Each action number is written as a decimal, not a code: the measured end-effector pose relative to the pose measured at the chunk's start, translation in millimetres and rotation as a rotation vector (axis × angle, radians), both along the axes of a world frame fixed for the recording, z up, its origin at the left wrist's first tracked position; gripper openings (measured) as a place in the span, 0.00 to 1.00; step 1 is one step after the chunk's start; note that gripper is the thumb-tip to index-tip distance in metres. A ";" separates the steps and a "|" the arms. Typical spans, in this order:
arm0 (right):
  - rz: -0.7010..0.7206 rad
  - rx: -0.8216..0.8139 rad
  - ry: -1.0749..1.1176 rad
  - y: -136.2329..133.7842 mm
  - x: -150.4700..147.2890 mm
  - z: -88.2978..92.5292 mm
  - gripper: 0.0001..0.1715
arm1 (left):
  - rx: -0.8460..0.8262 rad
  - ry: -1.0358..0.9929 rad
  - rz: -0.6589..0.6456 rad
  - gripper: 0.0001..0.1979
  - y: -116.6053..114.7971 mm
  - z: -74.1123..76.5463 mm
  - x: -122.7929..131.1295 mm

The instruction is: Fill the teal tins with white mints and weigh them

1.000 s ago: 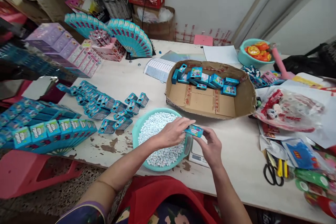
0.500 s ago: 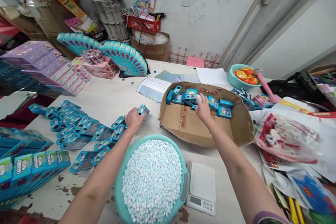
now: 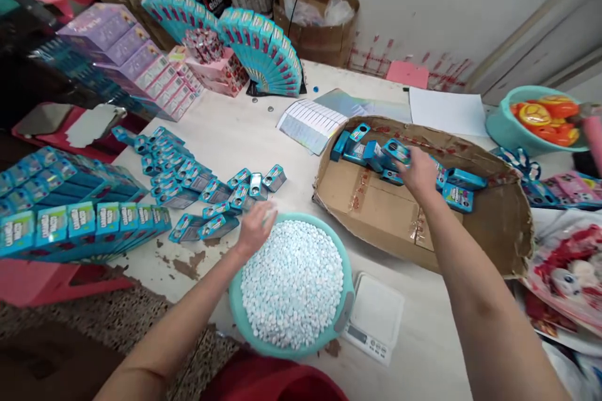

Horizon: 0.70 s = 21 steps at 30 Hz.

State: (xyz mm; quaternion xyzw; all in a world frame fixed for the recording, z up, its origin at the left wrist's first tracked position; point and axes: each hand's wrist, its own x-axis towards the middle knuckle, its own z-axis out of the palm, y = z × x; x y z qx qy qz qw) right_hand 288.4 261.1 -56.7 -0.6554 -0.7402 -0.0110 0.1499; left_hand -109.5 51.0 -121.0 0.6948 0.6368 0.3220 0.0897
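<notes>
Right hand at a small blue carton, left hand beside a basin of pale pieces

Seen from the wearer's head, two bare hands work over a worn, off-white tabletop (image 3: 423, 319). The right hand (image 3: 418, 172) reaches into a shallow, long brown cardboard box (image 3: 380, 194). Its fingertips meet the right end of a small, tilted blue printed carton (image 3: 396, 150), which lies near the far wall among similar blue cartons (image 3: 458, 197). Whether this grip is closed on the carton cannot be told.

The left hand (image 3: 256, 225), blurred, is above the upper left edge of a round turquoise plastic basin (image 3: 236, 307). Its fingers are bunched; whether that grip holds anything is unclear. The basin is filled with small white and pale blue pieces (image 3: 291, 282).

Just right of the basin sits a flat white digital scale (image 3: 376, 313). To its left, a loose cluster of blue cartons with round dark openings (image 3: 185, 182) spreads out. Toward the back are turquoise cartons arranged in fans (image 3: 266, 44) and a stack of purple and pink boxes (image 3: 113, 44).
</notes>
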 end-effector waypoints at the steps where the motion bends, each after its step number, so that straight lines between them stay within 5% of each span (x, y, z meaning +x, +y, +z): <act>1: -0.033 0.060 0.119 -19.9 2.2 11.7 0.27 | -0.063 -0.018 -0.097 0.13 -21.2 -4.8 4.2; 3: -0.069 0.174 0.365 -71.1 4.5 35.4 0.30 | -0.223 0.020 -0.190 0.16 -56.4 -16.8 15.5; 6: -0.194 0.203 0.703 -162.7 -1.7 60.0 0.31 | -0.393 0.107 -0.096 0.23 -80.0 -31.0 36.6; 11: -0.422 -0.012 1.333 -277.2 -41.6 49.0 0.30 | -0.588 0.062 0.026 0.26 -68.2 -24.3 71.5; 16: -0.494 -0.305 1.626 -312.5 -87.6 25.0 0.31 | -0.843 -0.269 0.065 0.29 -61.1 -11.4 94.8; 21: -0.402 -0.371 1.388 -323.8 -108.0 30.1 0.29 | -0.854 -0.903 0.142 0.21 -61.0 -9.5 92.8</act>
